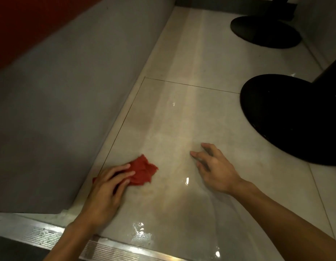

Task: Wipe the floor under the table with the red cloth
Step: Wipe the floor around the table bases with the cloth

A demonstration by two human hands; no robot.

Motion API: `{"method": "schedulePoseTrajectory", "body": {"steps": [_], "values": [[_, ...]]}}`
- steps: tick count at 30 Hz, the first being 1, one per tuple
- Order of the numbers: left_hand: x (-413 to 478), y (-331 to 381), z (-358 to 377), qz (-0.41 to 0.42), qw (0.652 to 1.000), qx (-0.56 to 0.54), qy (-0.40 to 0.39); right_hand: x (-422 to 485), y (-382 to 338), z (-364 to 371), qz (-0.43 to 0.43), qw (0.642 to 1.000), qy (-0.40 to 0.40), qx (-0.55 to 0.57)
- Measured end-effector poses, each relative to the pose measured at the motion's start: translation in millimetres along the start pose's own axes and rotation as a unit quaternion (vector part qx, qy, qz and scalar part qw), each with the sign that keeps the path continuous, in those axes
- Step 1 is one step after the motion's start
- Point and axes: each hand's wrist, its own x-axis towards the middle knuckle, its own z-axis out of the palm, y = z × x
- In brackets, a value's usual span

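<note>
While the left hand lies on top of the red cloth in the lower left of the frame, its fingers stretch nearly straight across the crumpled fabric and hold it down against the floor. Most of the cloth sticks out beyond the fingertips toward the centre of the frame. A small red edge also shows on the far left side of the hand, so part of the cloth sits under the palm. Whether the thumb hooks any fabric cannot be told.

The right hand is at lower centre-right, well apart from the cloth and not touching it. Its fingers are spread and point toward the upper left, with the tips at or just above the glossy pale tile; contact cannot be confirmed. The cloth lies to the left of this hand, with bare wet-looking tile between them.

A grey panel runs along the left edge of the floor, just beside the cloth, with a red band above it in the upper left corner. A round black table base sits at the right, near the right hand, and a second black base stands at upper right. A ribbed metal strip crosses the bottom left.
</note>
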Motion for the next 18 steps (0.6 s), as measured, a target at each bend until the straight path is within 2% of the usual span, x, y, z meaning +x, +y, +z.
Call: {"method": "schedulePoseTrajectory", "body": {"steps": [3, 7, 12, 18], "values": [[3, 2, 1, -0.071, 0.994, 0.061, 0.064, 0, -2, 1, 0.004, 1.000, -0.004, -0.001], [-16, 26, 17, -0.113, 0.986, 0.091, 0.086, 0, -4, 1, 0.011, 1.000, -0.005, 0.004], [-53, 58, 39, -0.085, 0.990, 0.065, 0.095, -1, -8, 4, 0.016, 1.000, 0.009, -0.001], [-75, 81, 52, -0.064, 0.995, 0.019, 0.067, -2, -11, 1, 0.018, 1.000, 0.002, -0.004]]}}
